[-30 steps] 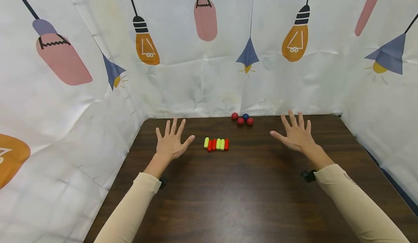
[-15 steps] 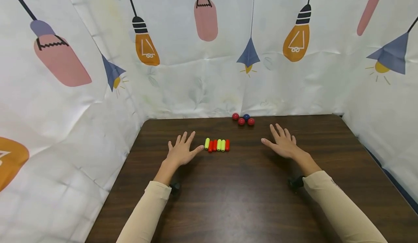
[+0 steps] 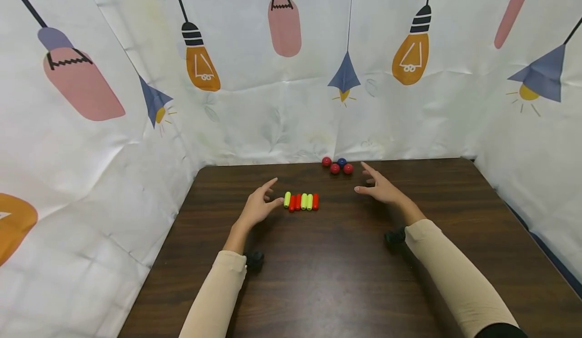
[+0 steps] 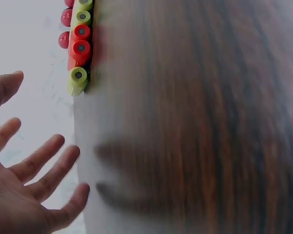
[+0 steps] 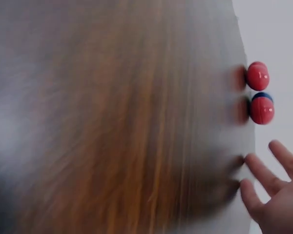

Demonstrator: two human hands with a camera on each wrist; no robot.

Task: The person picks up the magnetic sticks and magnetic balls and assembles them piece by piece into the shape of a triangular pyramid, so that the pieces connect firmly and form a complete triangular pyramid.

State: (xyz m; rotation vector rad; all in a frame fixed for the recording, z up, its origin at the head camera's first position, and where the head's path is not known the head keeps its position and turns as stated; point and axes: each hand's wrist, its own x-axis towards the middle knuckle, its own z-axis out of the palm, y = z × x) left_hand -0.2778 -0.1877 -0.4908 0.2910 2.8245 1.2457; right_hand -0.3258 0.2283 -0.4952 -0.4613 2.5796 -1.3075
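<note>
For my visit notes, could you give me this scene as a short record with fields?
Table: dark wood grain
Cylinders: six in a row; three yellow-green, three red
Balls: four, near the table's far edge; three red, one blue
Left grip: holding nothing, nearest the leftmost yellow-green cylinder
Right grip: holding nothing, nearest the balls
Backdrop: white, printed with lamps

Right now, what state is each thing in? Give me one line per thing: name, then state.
Cylinders: lying side by side in a row
Balls: clustered near the far edge of the table
Left hand: empty, fingers relaxed, apart from the cylinders
Right hand: empty, apart from the balls
Cloth: upright, wrinkled
</note>
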